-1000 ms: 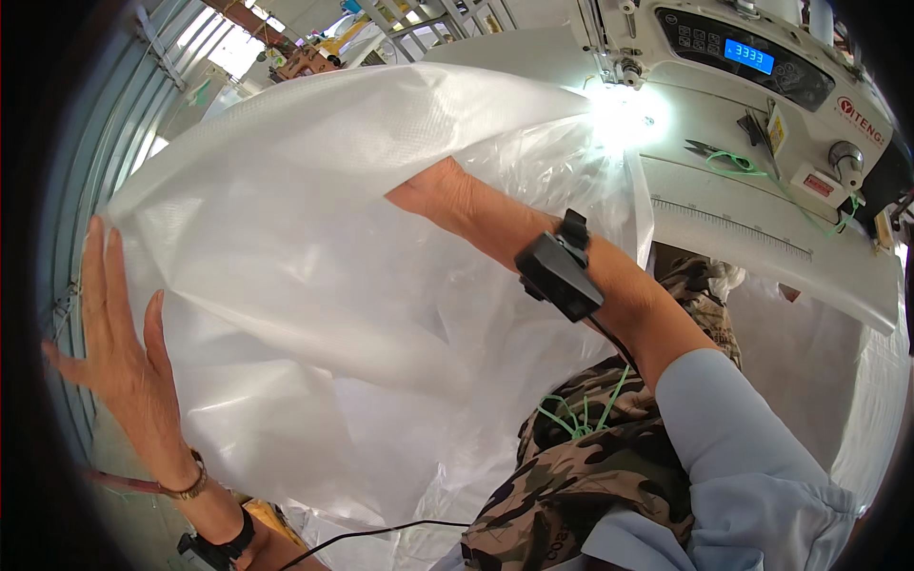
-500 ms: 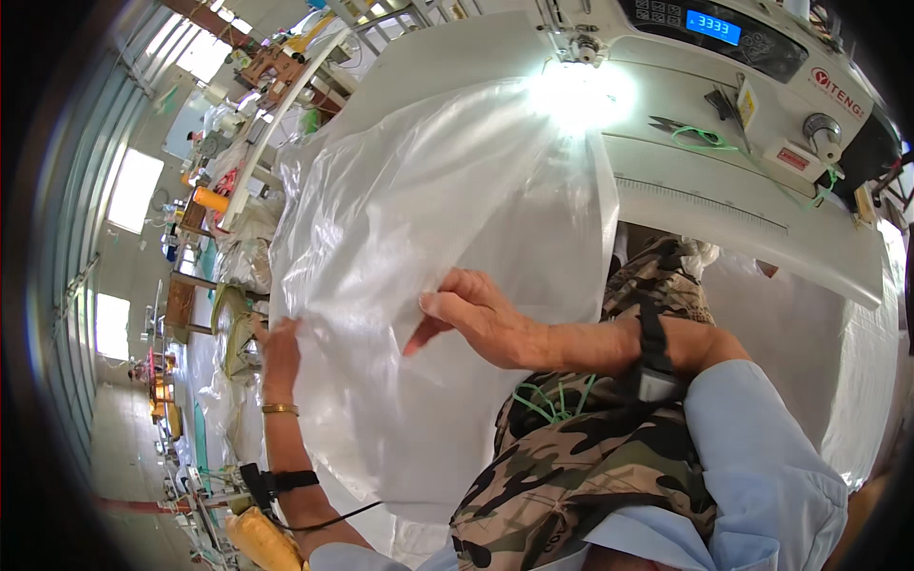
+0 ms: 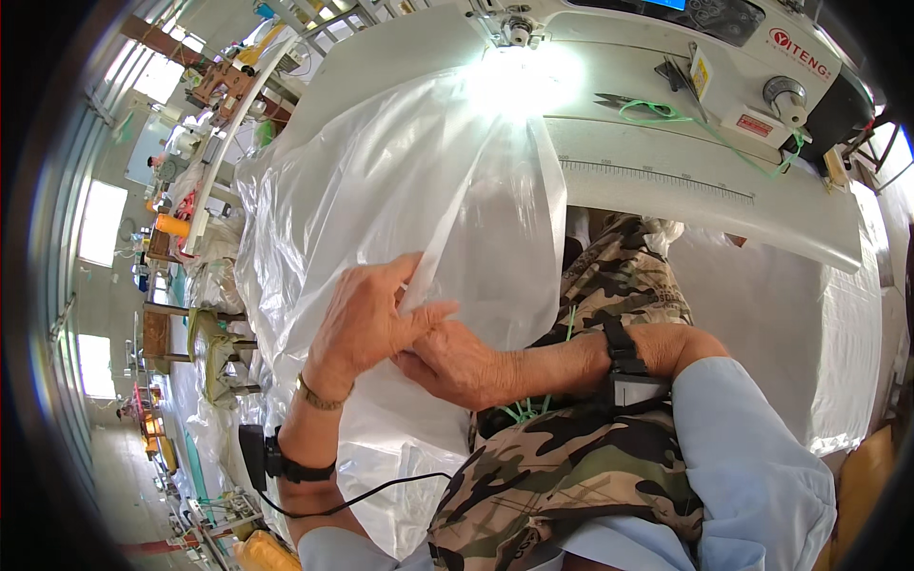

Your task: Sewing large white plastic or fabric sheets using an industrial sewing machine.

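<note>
A translucent white plastic sheet (image 3: 324,205) drapes from under the bright lamp of the sewing machine (image 3: 695,57) down over my lap. My left hand (image 3: 367,319) grips a raised fold of the sheet, fingers around it and thumb pointing right. Close against it, my right hand (image 3: 452,364) is closed at the lower end of that fold, its fingertips partly hidden behind my left hand. The lamp's glare hides the needle area.
Thread snips (image 3: 617,100) and green cord (image 3: 657,112) lie on the machine bed, right of the lamp. A ruler scale (image 3: 657,176) runs along the table's front edge. Green strings (image 3: 524,411) hang by my camouflage apron. Other benches and a cloth-covered stool (image 3: 211,357) stand at left.
My left hand has come rightward from the sheet's left side to meet my right hand. A fold now rises between them. The view has shifted, so the machine sits further left.
</note>
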Available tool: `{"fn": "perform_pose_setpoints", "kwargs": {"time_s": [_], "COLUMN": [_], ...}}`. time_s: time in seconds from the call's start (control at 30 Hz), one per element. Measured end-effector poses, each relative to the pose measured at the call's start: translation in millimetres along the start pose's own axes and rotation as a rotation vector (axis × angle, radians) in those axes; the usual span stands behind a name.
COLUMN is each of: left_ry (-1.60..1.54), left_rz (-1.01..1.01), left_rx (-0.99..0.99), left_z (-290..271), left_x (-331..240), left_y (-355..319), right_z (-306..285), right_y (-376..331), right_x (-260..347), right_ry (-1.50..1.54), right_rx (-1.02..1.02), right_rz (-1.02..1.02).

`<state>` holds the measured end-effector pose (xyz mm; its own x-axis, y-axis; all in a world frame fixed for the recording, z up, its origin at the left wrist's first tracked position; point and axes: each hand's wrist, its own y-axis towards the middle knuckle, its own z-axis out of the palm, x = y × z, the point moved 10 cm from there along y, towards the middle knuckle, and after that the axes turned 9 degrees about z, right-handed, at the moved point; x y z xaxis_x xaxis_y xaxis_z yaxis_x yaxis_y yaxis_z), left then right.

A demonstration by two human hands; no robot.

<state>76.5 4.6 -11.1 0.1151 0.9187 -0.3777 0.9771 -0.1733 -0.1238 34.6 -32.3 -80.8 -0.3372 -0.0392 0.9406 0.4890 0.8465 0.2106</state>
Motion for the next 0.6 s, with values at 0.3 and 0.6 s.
{"fn": "perform_pose_setpoints", "kwargs": {"time_s": [0.3, 0.6], "left_ry": [-0.483, -0.738], "left_rz": [0.028, -0.084], "left_rx": [-0.402, -0.345], "left_z": [17.4, 94.7], "left_x": [20.5, 53.5], "left_y": [12.3, 11.1], "right_z": [-131.2, -129.4], "right_y": [-48.4, -84.5], "right_x": [-56.4, -149.5], "right_ry": [-0.006, 0.114], "right_rx": [-0.426, -0.452], "right_rz": [0.155, 0.485]}}
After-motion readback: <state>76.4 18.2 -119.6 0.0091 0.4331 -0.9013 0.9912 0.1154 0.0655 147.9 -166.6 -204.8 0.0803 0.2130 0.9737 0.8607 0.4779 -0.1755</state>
